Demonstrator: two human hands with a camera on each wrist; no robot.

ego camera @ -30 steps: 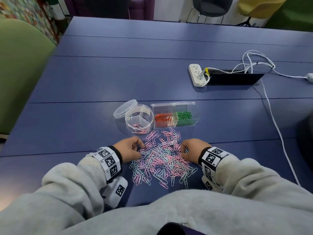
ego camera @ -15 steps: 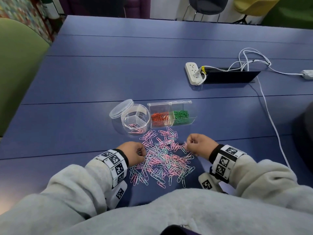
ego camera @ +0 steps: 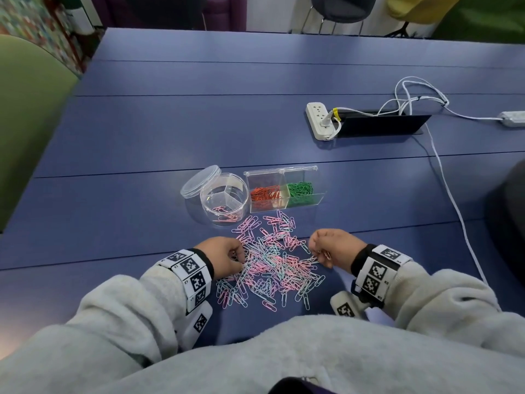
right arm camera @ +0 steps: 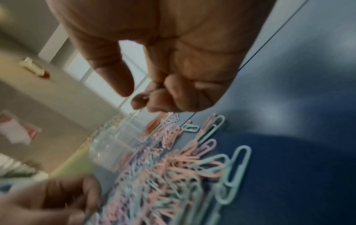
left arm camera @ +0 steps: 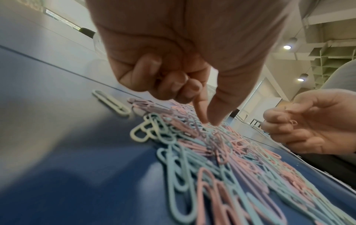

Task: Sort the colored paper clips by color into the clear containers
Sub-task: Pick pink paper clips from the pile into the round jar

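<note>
I can't make out what my right hand holds; its curled fingers seem to pinch a pink clip above the paper clip pile. My left hand pokes forefinger and thumb, pressed together, into the pile's left edge. Just beyond the pile stand the round tub and box. Farther off lies a power strip.

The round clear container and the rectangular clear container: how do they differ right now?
1. The round clear container is a cylinder split into wedge sections; the rectangular clear container is a box with two side-by-side compartments.
2. The round one holds only a few pink clips in one section; the rectangular one holds orange clips and green clips.

Both are transparent, open and beyond the loose pile.
</note>
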